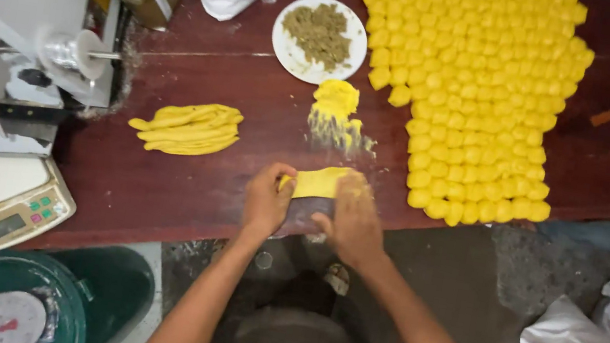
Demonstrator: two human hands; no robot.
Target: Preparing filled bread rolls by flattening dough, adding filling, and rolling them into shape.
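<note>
At six o'clock, on the table's near edge, the left hand pinches one end of a yellow dough strip; the right hand presses it with fingers together. Unworked strips wait at nine o'clock. Toward one o'clock, many finished yellow pieces lie in rows beside the filling plate.

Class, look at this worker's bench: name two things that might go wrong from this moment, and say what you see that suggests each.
1. The yellow dough strip lies at the table's front edge between the left hand and right hand; it might slip off.
2. The loose yellow crumb heap sits close to the plate of brown filling and the rows of shaped yellow pieces; a careless sweep might scatter it into them.
</note>
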